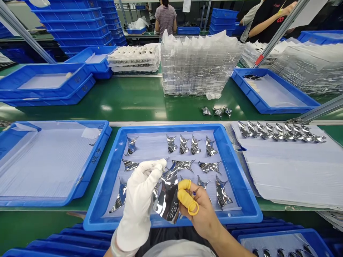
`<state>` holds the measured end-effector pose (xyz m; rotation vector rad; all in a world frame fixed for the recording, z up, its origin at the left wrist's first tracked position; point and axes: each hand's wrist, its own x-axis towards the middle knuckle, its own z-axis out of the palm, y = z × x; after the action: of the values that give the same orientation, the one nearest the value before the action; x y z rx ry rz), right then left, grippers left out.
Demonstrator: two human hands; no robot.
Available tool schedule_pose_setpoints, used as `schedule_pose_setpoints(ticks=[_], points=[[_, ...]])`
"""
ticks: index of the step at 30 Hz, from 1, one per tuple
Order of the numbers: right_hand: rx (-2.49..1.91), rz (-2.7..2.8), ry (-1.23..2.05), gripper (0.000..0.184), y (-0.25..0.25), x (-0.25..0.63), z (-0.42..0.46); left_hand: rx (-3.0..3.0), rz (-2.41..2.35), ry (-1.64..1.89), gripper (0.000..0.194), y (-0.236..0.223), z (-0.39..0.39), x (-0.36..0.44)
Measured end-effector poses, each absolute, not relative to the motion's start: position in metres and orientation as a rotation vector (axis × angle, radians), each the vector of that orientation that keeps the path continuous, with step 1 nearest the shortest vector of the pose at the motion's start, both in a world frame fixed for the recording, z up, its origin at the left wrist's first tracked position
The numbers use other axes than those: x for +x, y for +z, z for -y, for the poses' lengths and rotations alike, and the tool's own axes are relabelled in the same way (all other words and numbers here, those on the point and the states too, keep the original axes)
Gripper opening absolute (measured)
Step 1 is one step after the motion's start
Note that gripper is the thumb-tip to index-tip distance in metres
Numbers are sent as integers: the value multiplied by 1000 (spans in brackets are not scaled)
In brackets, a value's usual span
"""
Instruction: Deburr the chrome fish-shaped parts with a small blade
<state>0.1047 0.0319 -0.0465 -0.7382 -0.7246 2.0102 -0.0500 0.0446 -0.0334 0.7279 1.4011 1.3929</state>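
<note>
Left hand (139,203) in a white cotton glove, closed narrow on the top of a curved shiny metal piece (168,192), held up just above a blue tray (166,129). Right hand (200,217) bare but for yellow finger cots (184,184), also narrow, with the covered fingertips pressed against the piece's right edge. Cotton and rubber between skin and metal, probably to spare the mirror-like surface from fingerprints.

Inside the tray, on a pale liner sheet (150,150), more shiny pieces (187,144) in loose rows, spaced apart, likely to keep them from rubbing. Beyond the tray, three similar pieces (218,111) on the green desk (134,96). To the right, a long overlapping row of pieces (281,131) on a white sheet (294,171) — laid out flat, perhaps for easy picking. Upper centre, a tall stack of clear plastic trays (200,64).
</note>
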Motion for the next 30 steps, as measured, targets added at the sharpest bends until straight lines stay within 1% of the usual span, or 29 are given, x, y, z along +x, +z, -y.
schedule_pose_setpoints(ticks=[4,7,9,12,13,14,17,21,24,27,30], points=[[-794,815,1939,44,-49,104,-36,796,-1342,1331,32,-44,-48,-53],[-898,912,1906,45,-56,105,-41,951,-1249,1314,26,-49,-52,-56],[-984,1038,1846,42,-64,106,-45,1143,-1249,1291,21,-49,-60,-62],[-1104,1209,1675,33,-77,111,-49,1694,-1527,1178,26,-47,-85,-84],[-1130,1228,1642,32,-82,113,-50,1925,-1707,1060,31,-46,-97,-95],[-1154,1230,1633,33,-86,115,-51,2003,-1821,991,32,-46,-110,-107],[-1205,1196,1653,43,-93,120,-53,2096,-2058,747,26,-51,-153,-141],[-1241,1156,1650,57,-97,125,-55,2150,-2240,245,18,-73,-200,-162],[-1271,1152,1648,61,-99,128,-56,2164,-2268,-53,23,-92,-220,-163],[-1263,1138,1646,62,-104,133,-55,2168,-2273,-211,28,-101,-227,-159],[-1260,1113,1595,62,-112,139,-52,2177,-2284,-229,32,-101,-227,-142]])
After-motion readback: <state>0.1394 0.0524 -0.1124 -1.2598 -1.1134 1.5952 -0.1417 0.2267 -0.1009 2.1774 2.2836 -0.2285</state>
